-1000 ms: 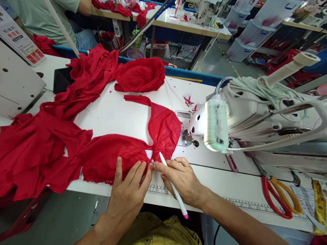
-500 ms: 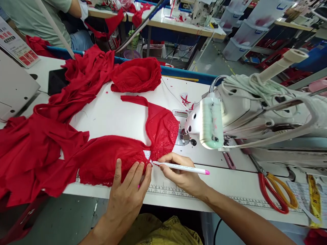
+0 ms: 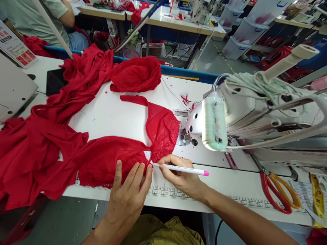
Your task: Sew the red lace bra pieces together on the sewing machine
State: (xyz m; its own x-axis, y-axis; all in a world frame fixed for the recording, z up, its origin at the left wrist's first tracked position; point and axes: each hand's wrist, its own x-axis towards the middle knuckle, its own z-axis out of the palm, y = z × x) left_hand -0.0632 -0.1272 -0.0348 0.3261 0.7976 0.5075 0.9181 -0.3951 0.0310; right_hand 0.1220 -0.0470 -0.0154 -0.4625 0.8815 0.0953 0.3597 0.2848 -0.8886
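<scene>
A red lace bra piece [image 3: 114, 153] lies flat at the table's front, its second cup [image 3: 162, 127] reaching up towards the sewing machine's foot. My left hand [image 3: 133, 183] rests on the lower lace with fingers stretched out, pressing it to the table. Between finger and thumb, my right hand [image 3: 181, 173] grips a white marker pen [image 3: 185, 169] with a pink end. The pen lies nearly level, its tip touching or very near the join between the cups, beside my left index finger. A small white triangular patch [image 3: 147, 155] shows just above that join.
The sewing machine [image 3: 214, 119] stands to the right. Scissors [image 3: 277, 190] with red and yellow handles and a yellow tape measure [image 3: 318, 199] lie at the right front. Heaped red fabric [image 3: 43, 146] covers the left; a folded red bundle [image 3: 136, 75] sits behind. Another person [image 3: 35, 20] sits beyond.
My right hand has swung the pen from a steep slant to nearly level, bringing its tip to the join. My left hand stays on the lace. The view has shifted slightly.
</scene>
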